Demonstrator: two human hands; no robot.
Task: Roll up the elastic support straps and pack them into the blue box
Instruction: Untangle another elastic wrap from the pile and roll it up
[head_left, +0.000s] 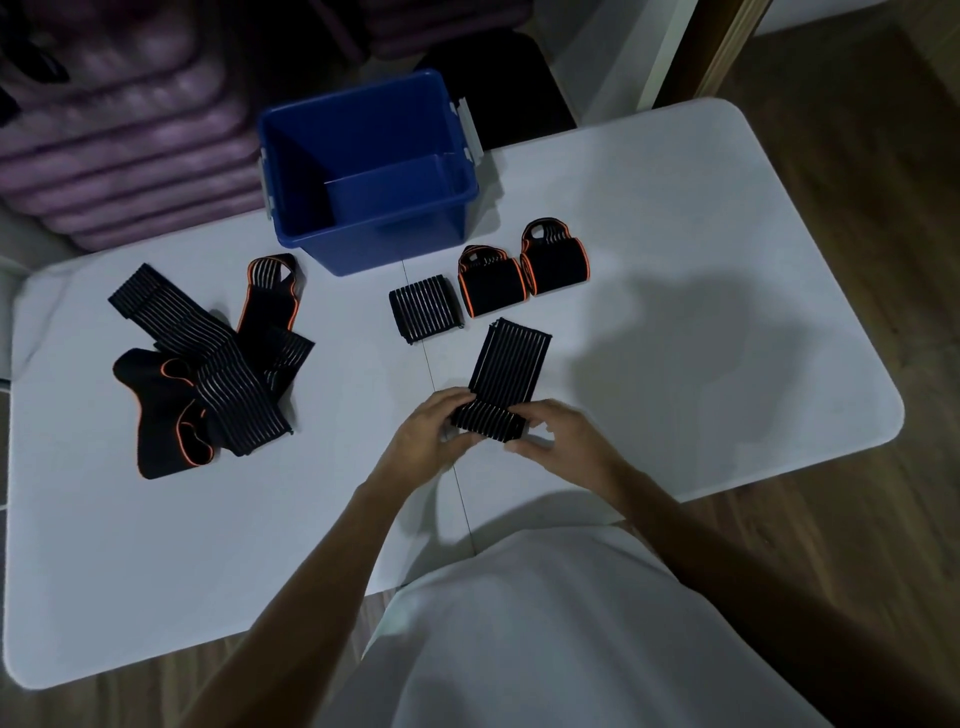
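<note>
Wooden flooring runs along the right side of a dim room, and a white folding table (675, 249) with a seam down its middle carries everything; purple quilted padding fills the far left background. At the near centre of the table both hands work one ribbed black strap (511, 366): its rolled end (488, 423) lies crosswise between them, and the unrolled tail stretches straight away from the person, tilted slightly right — so the strap's long axis points toward the far edge and the roll would travel forward along it. The left hand (431, 436) has its fingers curled round the roll's left end; the right hand (563, 439) pinches the right end between thumb and fingertips. Both sit equally close, one at each end. Beyond the tail stand three finished rolls side by side — a ribbed black roll (426, 307) and two orange-trimmed rolls (491, 283) (555, 257) — just in front of the blue box (374, 228), which looks empty. Well apart to the left lies a loose heap of unrolled straps (208, 358), nearer the left hand.
</note>
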